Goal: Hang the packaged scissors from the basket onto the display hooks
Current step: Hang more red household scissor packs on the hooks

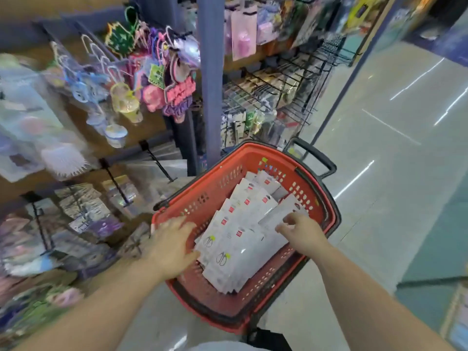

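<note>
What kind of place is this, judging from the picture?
Most likely a retail shop: a red shopping basket holds packaged scissors, display hooks carry hanging goods, and a shiny aisle floor runs alongside.

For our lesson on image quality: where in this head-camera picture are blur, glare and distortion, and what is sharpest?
Head view: hanging goods at left are smeared by motion blur; packaged scissors in the red basket are sharpest, their print unreadable; streaks of glare lie on the floor at right; the wide lens slants the wire rack.
</note>
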{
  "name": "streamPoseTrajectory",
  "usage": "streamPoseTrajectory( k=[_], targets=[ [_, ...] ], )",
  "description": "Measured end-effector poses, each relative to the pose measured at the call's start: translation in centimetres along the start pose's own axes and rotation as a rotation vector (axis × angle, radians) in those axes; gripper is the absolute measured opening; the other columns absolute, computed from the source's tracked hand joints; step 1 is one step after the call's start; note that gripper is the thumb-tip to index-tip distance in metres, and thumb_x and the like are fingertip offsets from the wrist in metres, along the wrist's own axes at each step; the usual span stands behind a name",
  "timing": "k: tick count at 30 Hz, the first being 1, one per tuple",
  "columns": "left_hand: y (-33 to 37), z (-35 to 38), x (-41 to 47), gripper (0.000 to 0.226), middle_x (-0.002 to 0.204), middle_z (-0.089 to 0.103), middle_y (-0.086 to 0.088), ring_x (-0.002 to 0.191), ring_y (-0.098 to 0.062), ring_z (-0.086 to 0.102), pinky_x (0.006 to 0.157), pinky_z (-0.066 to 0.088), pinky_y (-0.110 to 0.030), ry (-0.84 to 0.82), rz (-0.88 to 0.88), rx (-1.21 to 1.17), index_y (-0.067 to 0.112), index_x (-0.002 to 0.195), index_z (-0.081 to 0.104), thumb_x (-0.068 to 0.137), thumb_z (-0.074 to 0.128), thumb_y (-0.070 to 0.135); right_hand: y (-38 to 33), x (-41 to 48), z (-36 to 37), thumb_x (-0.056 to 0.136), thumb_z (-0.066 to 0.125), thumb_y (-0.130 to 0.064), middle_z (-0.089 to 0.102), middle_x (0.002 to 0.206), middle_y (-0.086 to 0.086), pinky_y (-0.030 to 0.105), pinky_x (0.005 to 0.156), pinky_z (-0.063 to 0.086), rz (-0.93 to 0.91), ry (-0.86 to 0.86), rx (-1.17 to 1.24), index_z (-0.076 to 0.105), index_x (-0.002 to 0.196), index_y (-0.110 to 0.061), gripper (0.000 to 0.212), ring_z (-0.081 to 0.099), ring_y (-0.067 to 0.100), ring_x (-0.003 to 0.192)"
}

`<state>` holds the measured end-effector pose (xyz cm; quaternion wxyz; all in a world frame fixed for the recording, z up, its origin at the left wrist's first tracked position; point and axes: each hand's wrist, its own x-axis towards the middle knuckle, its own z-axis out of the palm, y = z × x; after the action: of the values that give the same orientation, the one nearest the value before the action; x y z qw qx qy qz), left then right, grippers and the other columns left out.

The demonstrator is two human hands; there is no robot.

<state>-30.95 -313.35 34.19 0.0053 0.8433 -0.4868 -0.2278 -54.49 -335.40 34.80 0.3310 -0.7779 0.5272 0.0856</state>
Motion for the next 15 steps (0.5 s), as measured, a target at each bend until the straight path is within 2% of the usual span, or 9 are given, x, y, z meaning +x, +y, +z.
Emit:
streamPoseTrajectory(
  k=[2, 5, 6, 8, 10, 11, 13, 15],
  targets=[
    [2.3, 1.8, 2.3, 0.080, 0.164, 0.036, -0.005, 0.151, -0.030, 0.034, 0.122, 0.027, -0.039, -0.077, -0.049, -0.053, 0.027, 0.155, 0.044, 0.087, 0.066, 0.064, 1.2, 2.7, -1.2, 0.096, 0.068, -0.044, 0.062, 0.142, 0.006, 0.032, 0.097, 0.046, -0.038, -0.055, -0.031, 0.059, 0.140, -0.013, 0.054, 0.060, 0.024, 0.126],
    [5.3, 4.3, 5.4, 0.106, 0.161, 0.039, -0.002, 0.146, -0.028, 0.039, 0.119, 0.030, -0.034, -0.168, -0.108, -0.148, 0.025, 0.156, 0.041, 0.068, 0.060, 0.079, 2.7, 6.1, -2.6, 0.095, 0.073, -0.038, 0.056, 0.147, 0.012, 0.033, 0.101, 0.044, -0.017, -0.131, -0.011, 0.048, 0.151, -0.009, 0.068, 0.057, 0.027, 0.130],
    [5.9, 5.3, 6.3, 0.108, 0.160, 0.040, -0.002, 0.145, -0.027, 0.040, 0.118, 0.031, -0.033, -0.192, -0.127, -0.178, 0.023, 0.157, 0.040, 0.067, 0.062, 0.079, 3.0, 7.0, -3.0, 0.094, 0.074, -0.036, 0.054, 0.150, 0.012, 0.034, 0.105, 0.043, -0.001, -0.146, 0.013, 0.043, 0.154, -0.008, 0.073, 0.055, 0.028, 0.134],
    [6.5, 7.4, 7.8, 0.104, 0.163, 0.037, -0.002, 0.146, -0.027, 0.040, 0.119, 0.033, -0.034, -0.218, -0.167, -0.233, 0.022, 0.161, 0.035, 0.076, 0.078, 0.065, 3.5, 8.7, -3.5, 0.093, 0.076, -0.034, 0.046, 0.158, 0.011, 0.036, 0.110, 0.042, 0.031, -0.180, 0.062, 0.035, 0.159, -0.009, 0.081, 0.049, 0.028, 0.141],
    [6.5, 9.5, 9.0, 0.111, 0.166, 0.032, -0.005, 0.150, -0.027, 0.037, 0.122, 0.033, -0.036, -0.243, -0.213, -0.256, 0.021, 0.163, 0.030, 0.075, 0.084, 0.062, 3.7, 10.3, -3.4, 0.095, 0.075, -0.033, 0.040, 0.163, 0.011, 0.035, 0.110, 0.041, 0.052, -0.243, 0.030, 0.028, 0.162, -0.009, 0.085, 0.045, 0.029, 0.145],
    [6.5, 10.5, 9.4, 0.117, 0.168, 0.028, -0.005, 0.151, -0.027, 0.035, 0.123, 0.032, -0.037, -0.265, -0.244, -0.263, 0.021, 0.164, 0.027, 0.073, 0.085, 0.065, 3.9, 11.0, -3.1, 0.095, 0.074, -0.032, 0.040, 0.163, 0.011, 0.033, 0.108, 0.041, 0.061, -0.259, 0.003, 0.028, 0.162, -0.008, 0.085, 0.045, 0.029, 0.145],
    [6.1, 12.9, 10.5, 0.130, 0.172, 0.020, -0.005, 0.156, -0.028, 0.029, 0.125, 0.029, -0.040, -0.285, -0.300, -0.295, 0.021, 0.165, 0.021, 0.065, 0.086, 0.072, 4.1, 12.2, -2.5, 0.092, 0.073, -0.031, 0.051, 0.154, 0.010, 0.031, 0.099, 0.045, 0.090, -0.233, 0.011, 0.040, 0.156, -0.008, 0.076, 0.054, 0.030, 0.136],
    [6.0, 14.9, 11.6, 0.142, 0.175, 0.011, -0.006, 0.159, -0.030, 0.020, 0.127, 0.026, -0.043, -0.295, -0.340, -0.315, 0.021, 0.167, 0.014, 0.058, 0.084, 0.080, 4.2, 12.9, -1.4, 0.091, 0.070, -0.030, 0.058, 0.146, 0.009, 0.034, 0.096, 0.049, 0.118, -0.181, 0.045, 0.046, 0.151, -0.010, 0.068, 0.059, 0.030, 0.129]
  ],
)
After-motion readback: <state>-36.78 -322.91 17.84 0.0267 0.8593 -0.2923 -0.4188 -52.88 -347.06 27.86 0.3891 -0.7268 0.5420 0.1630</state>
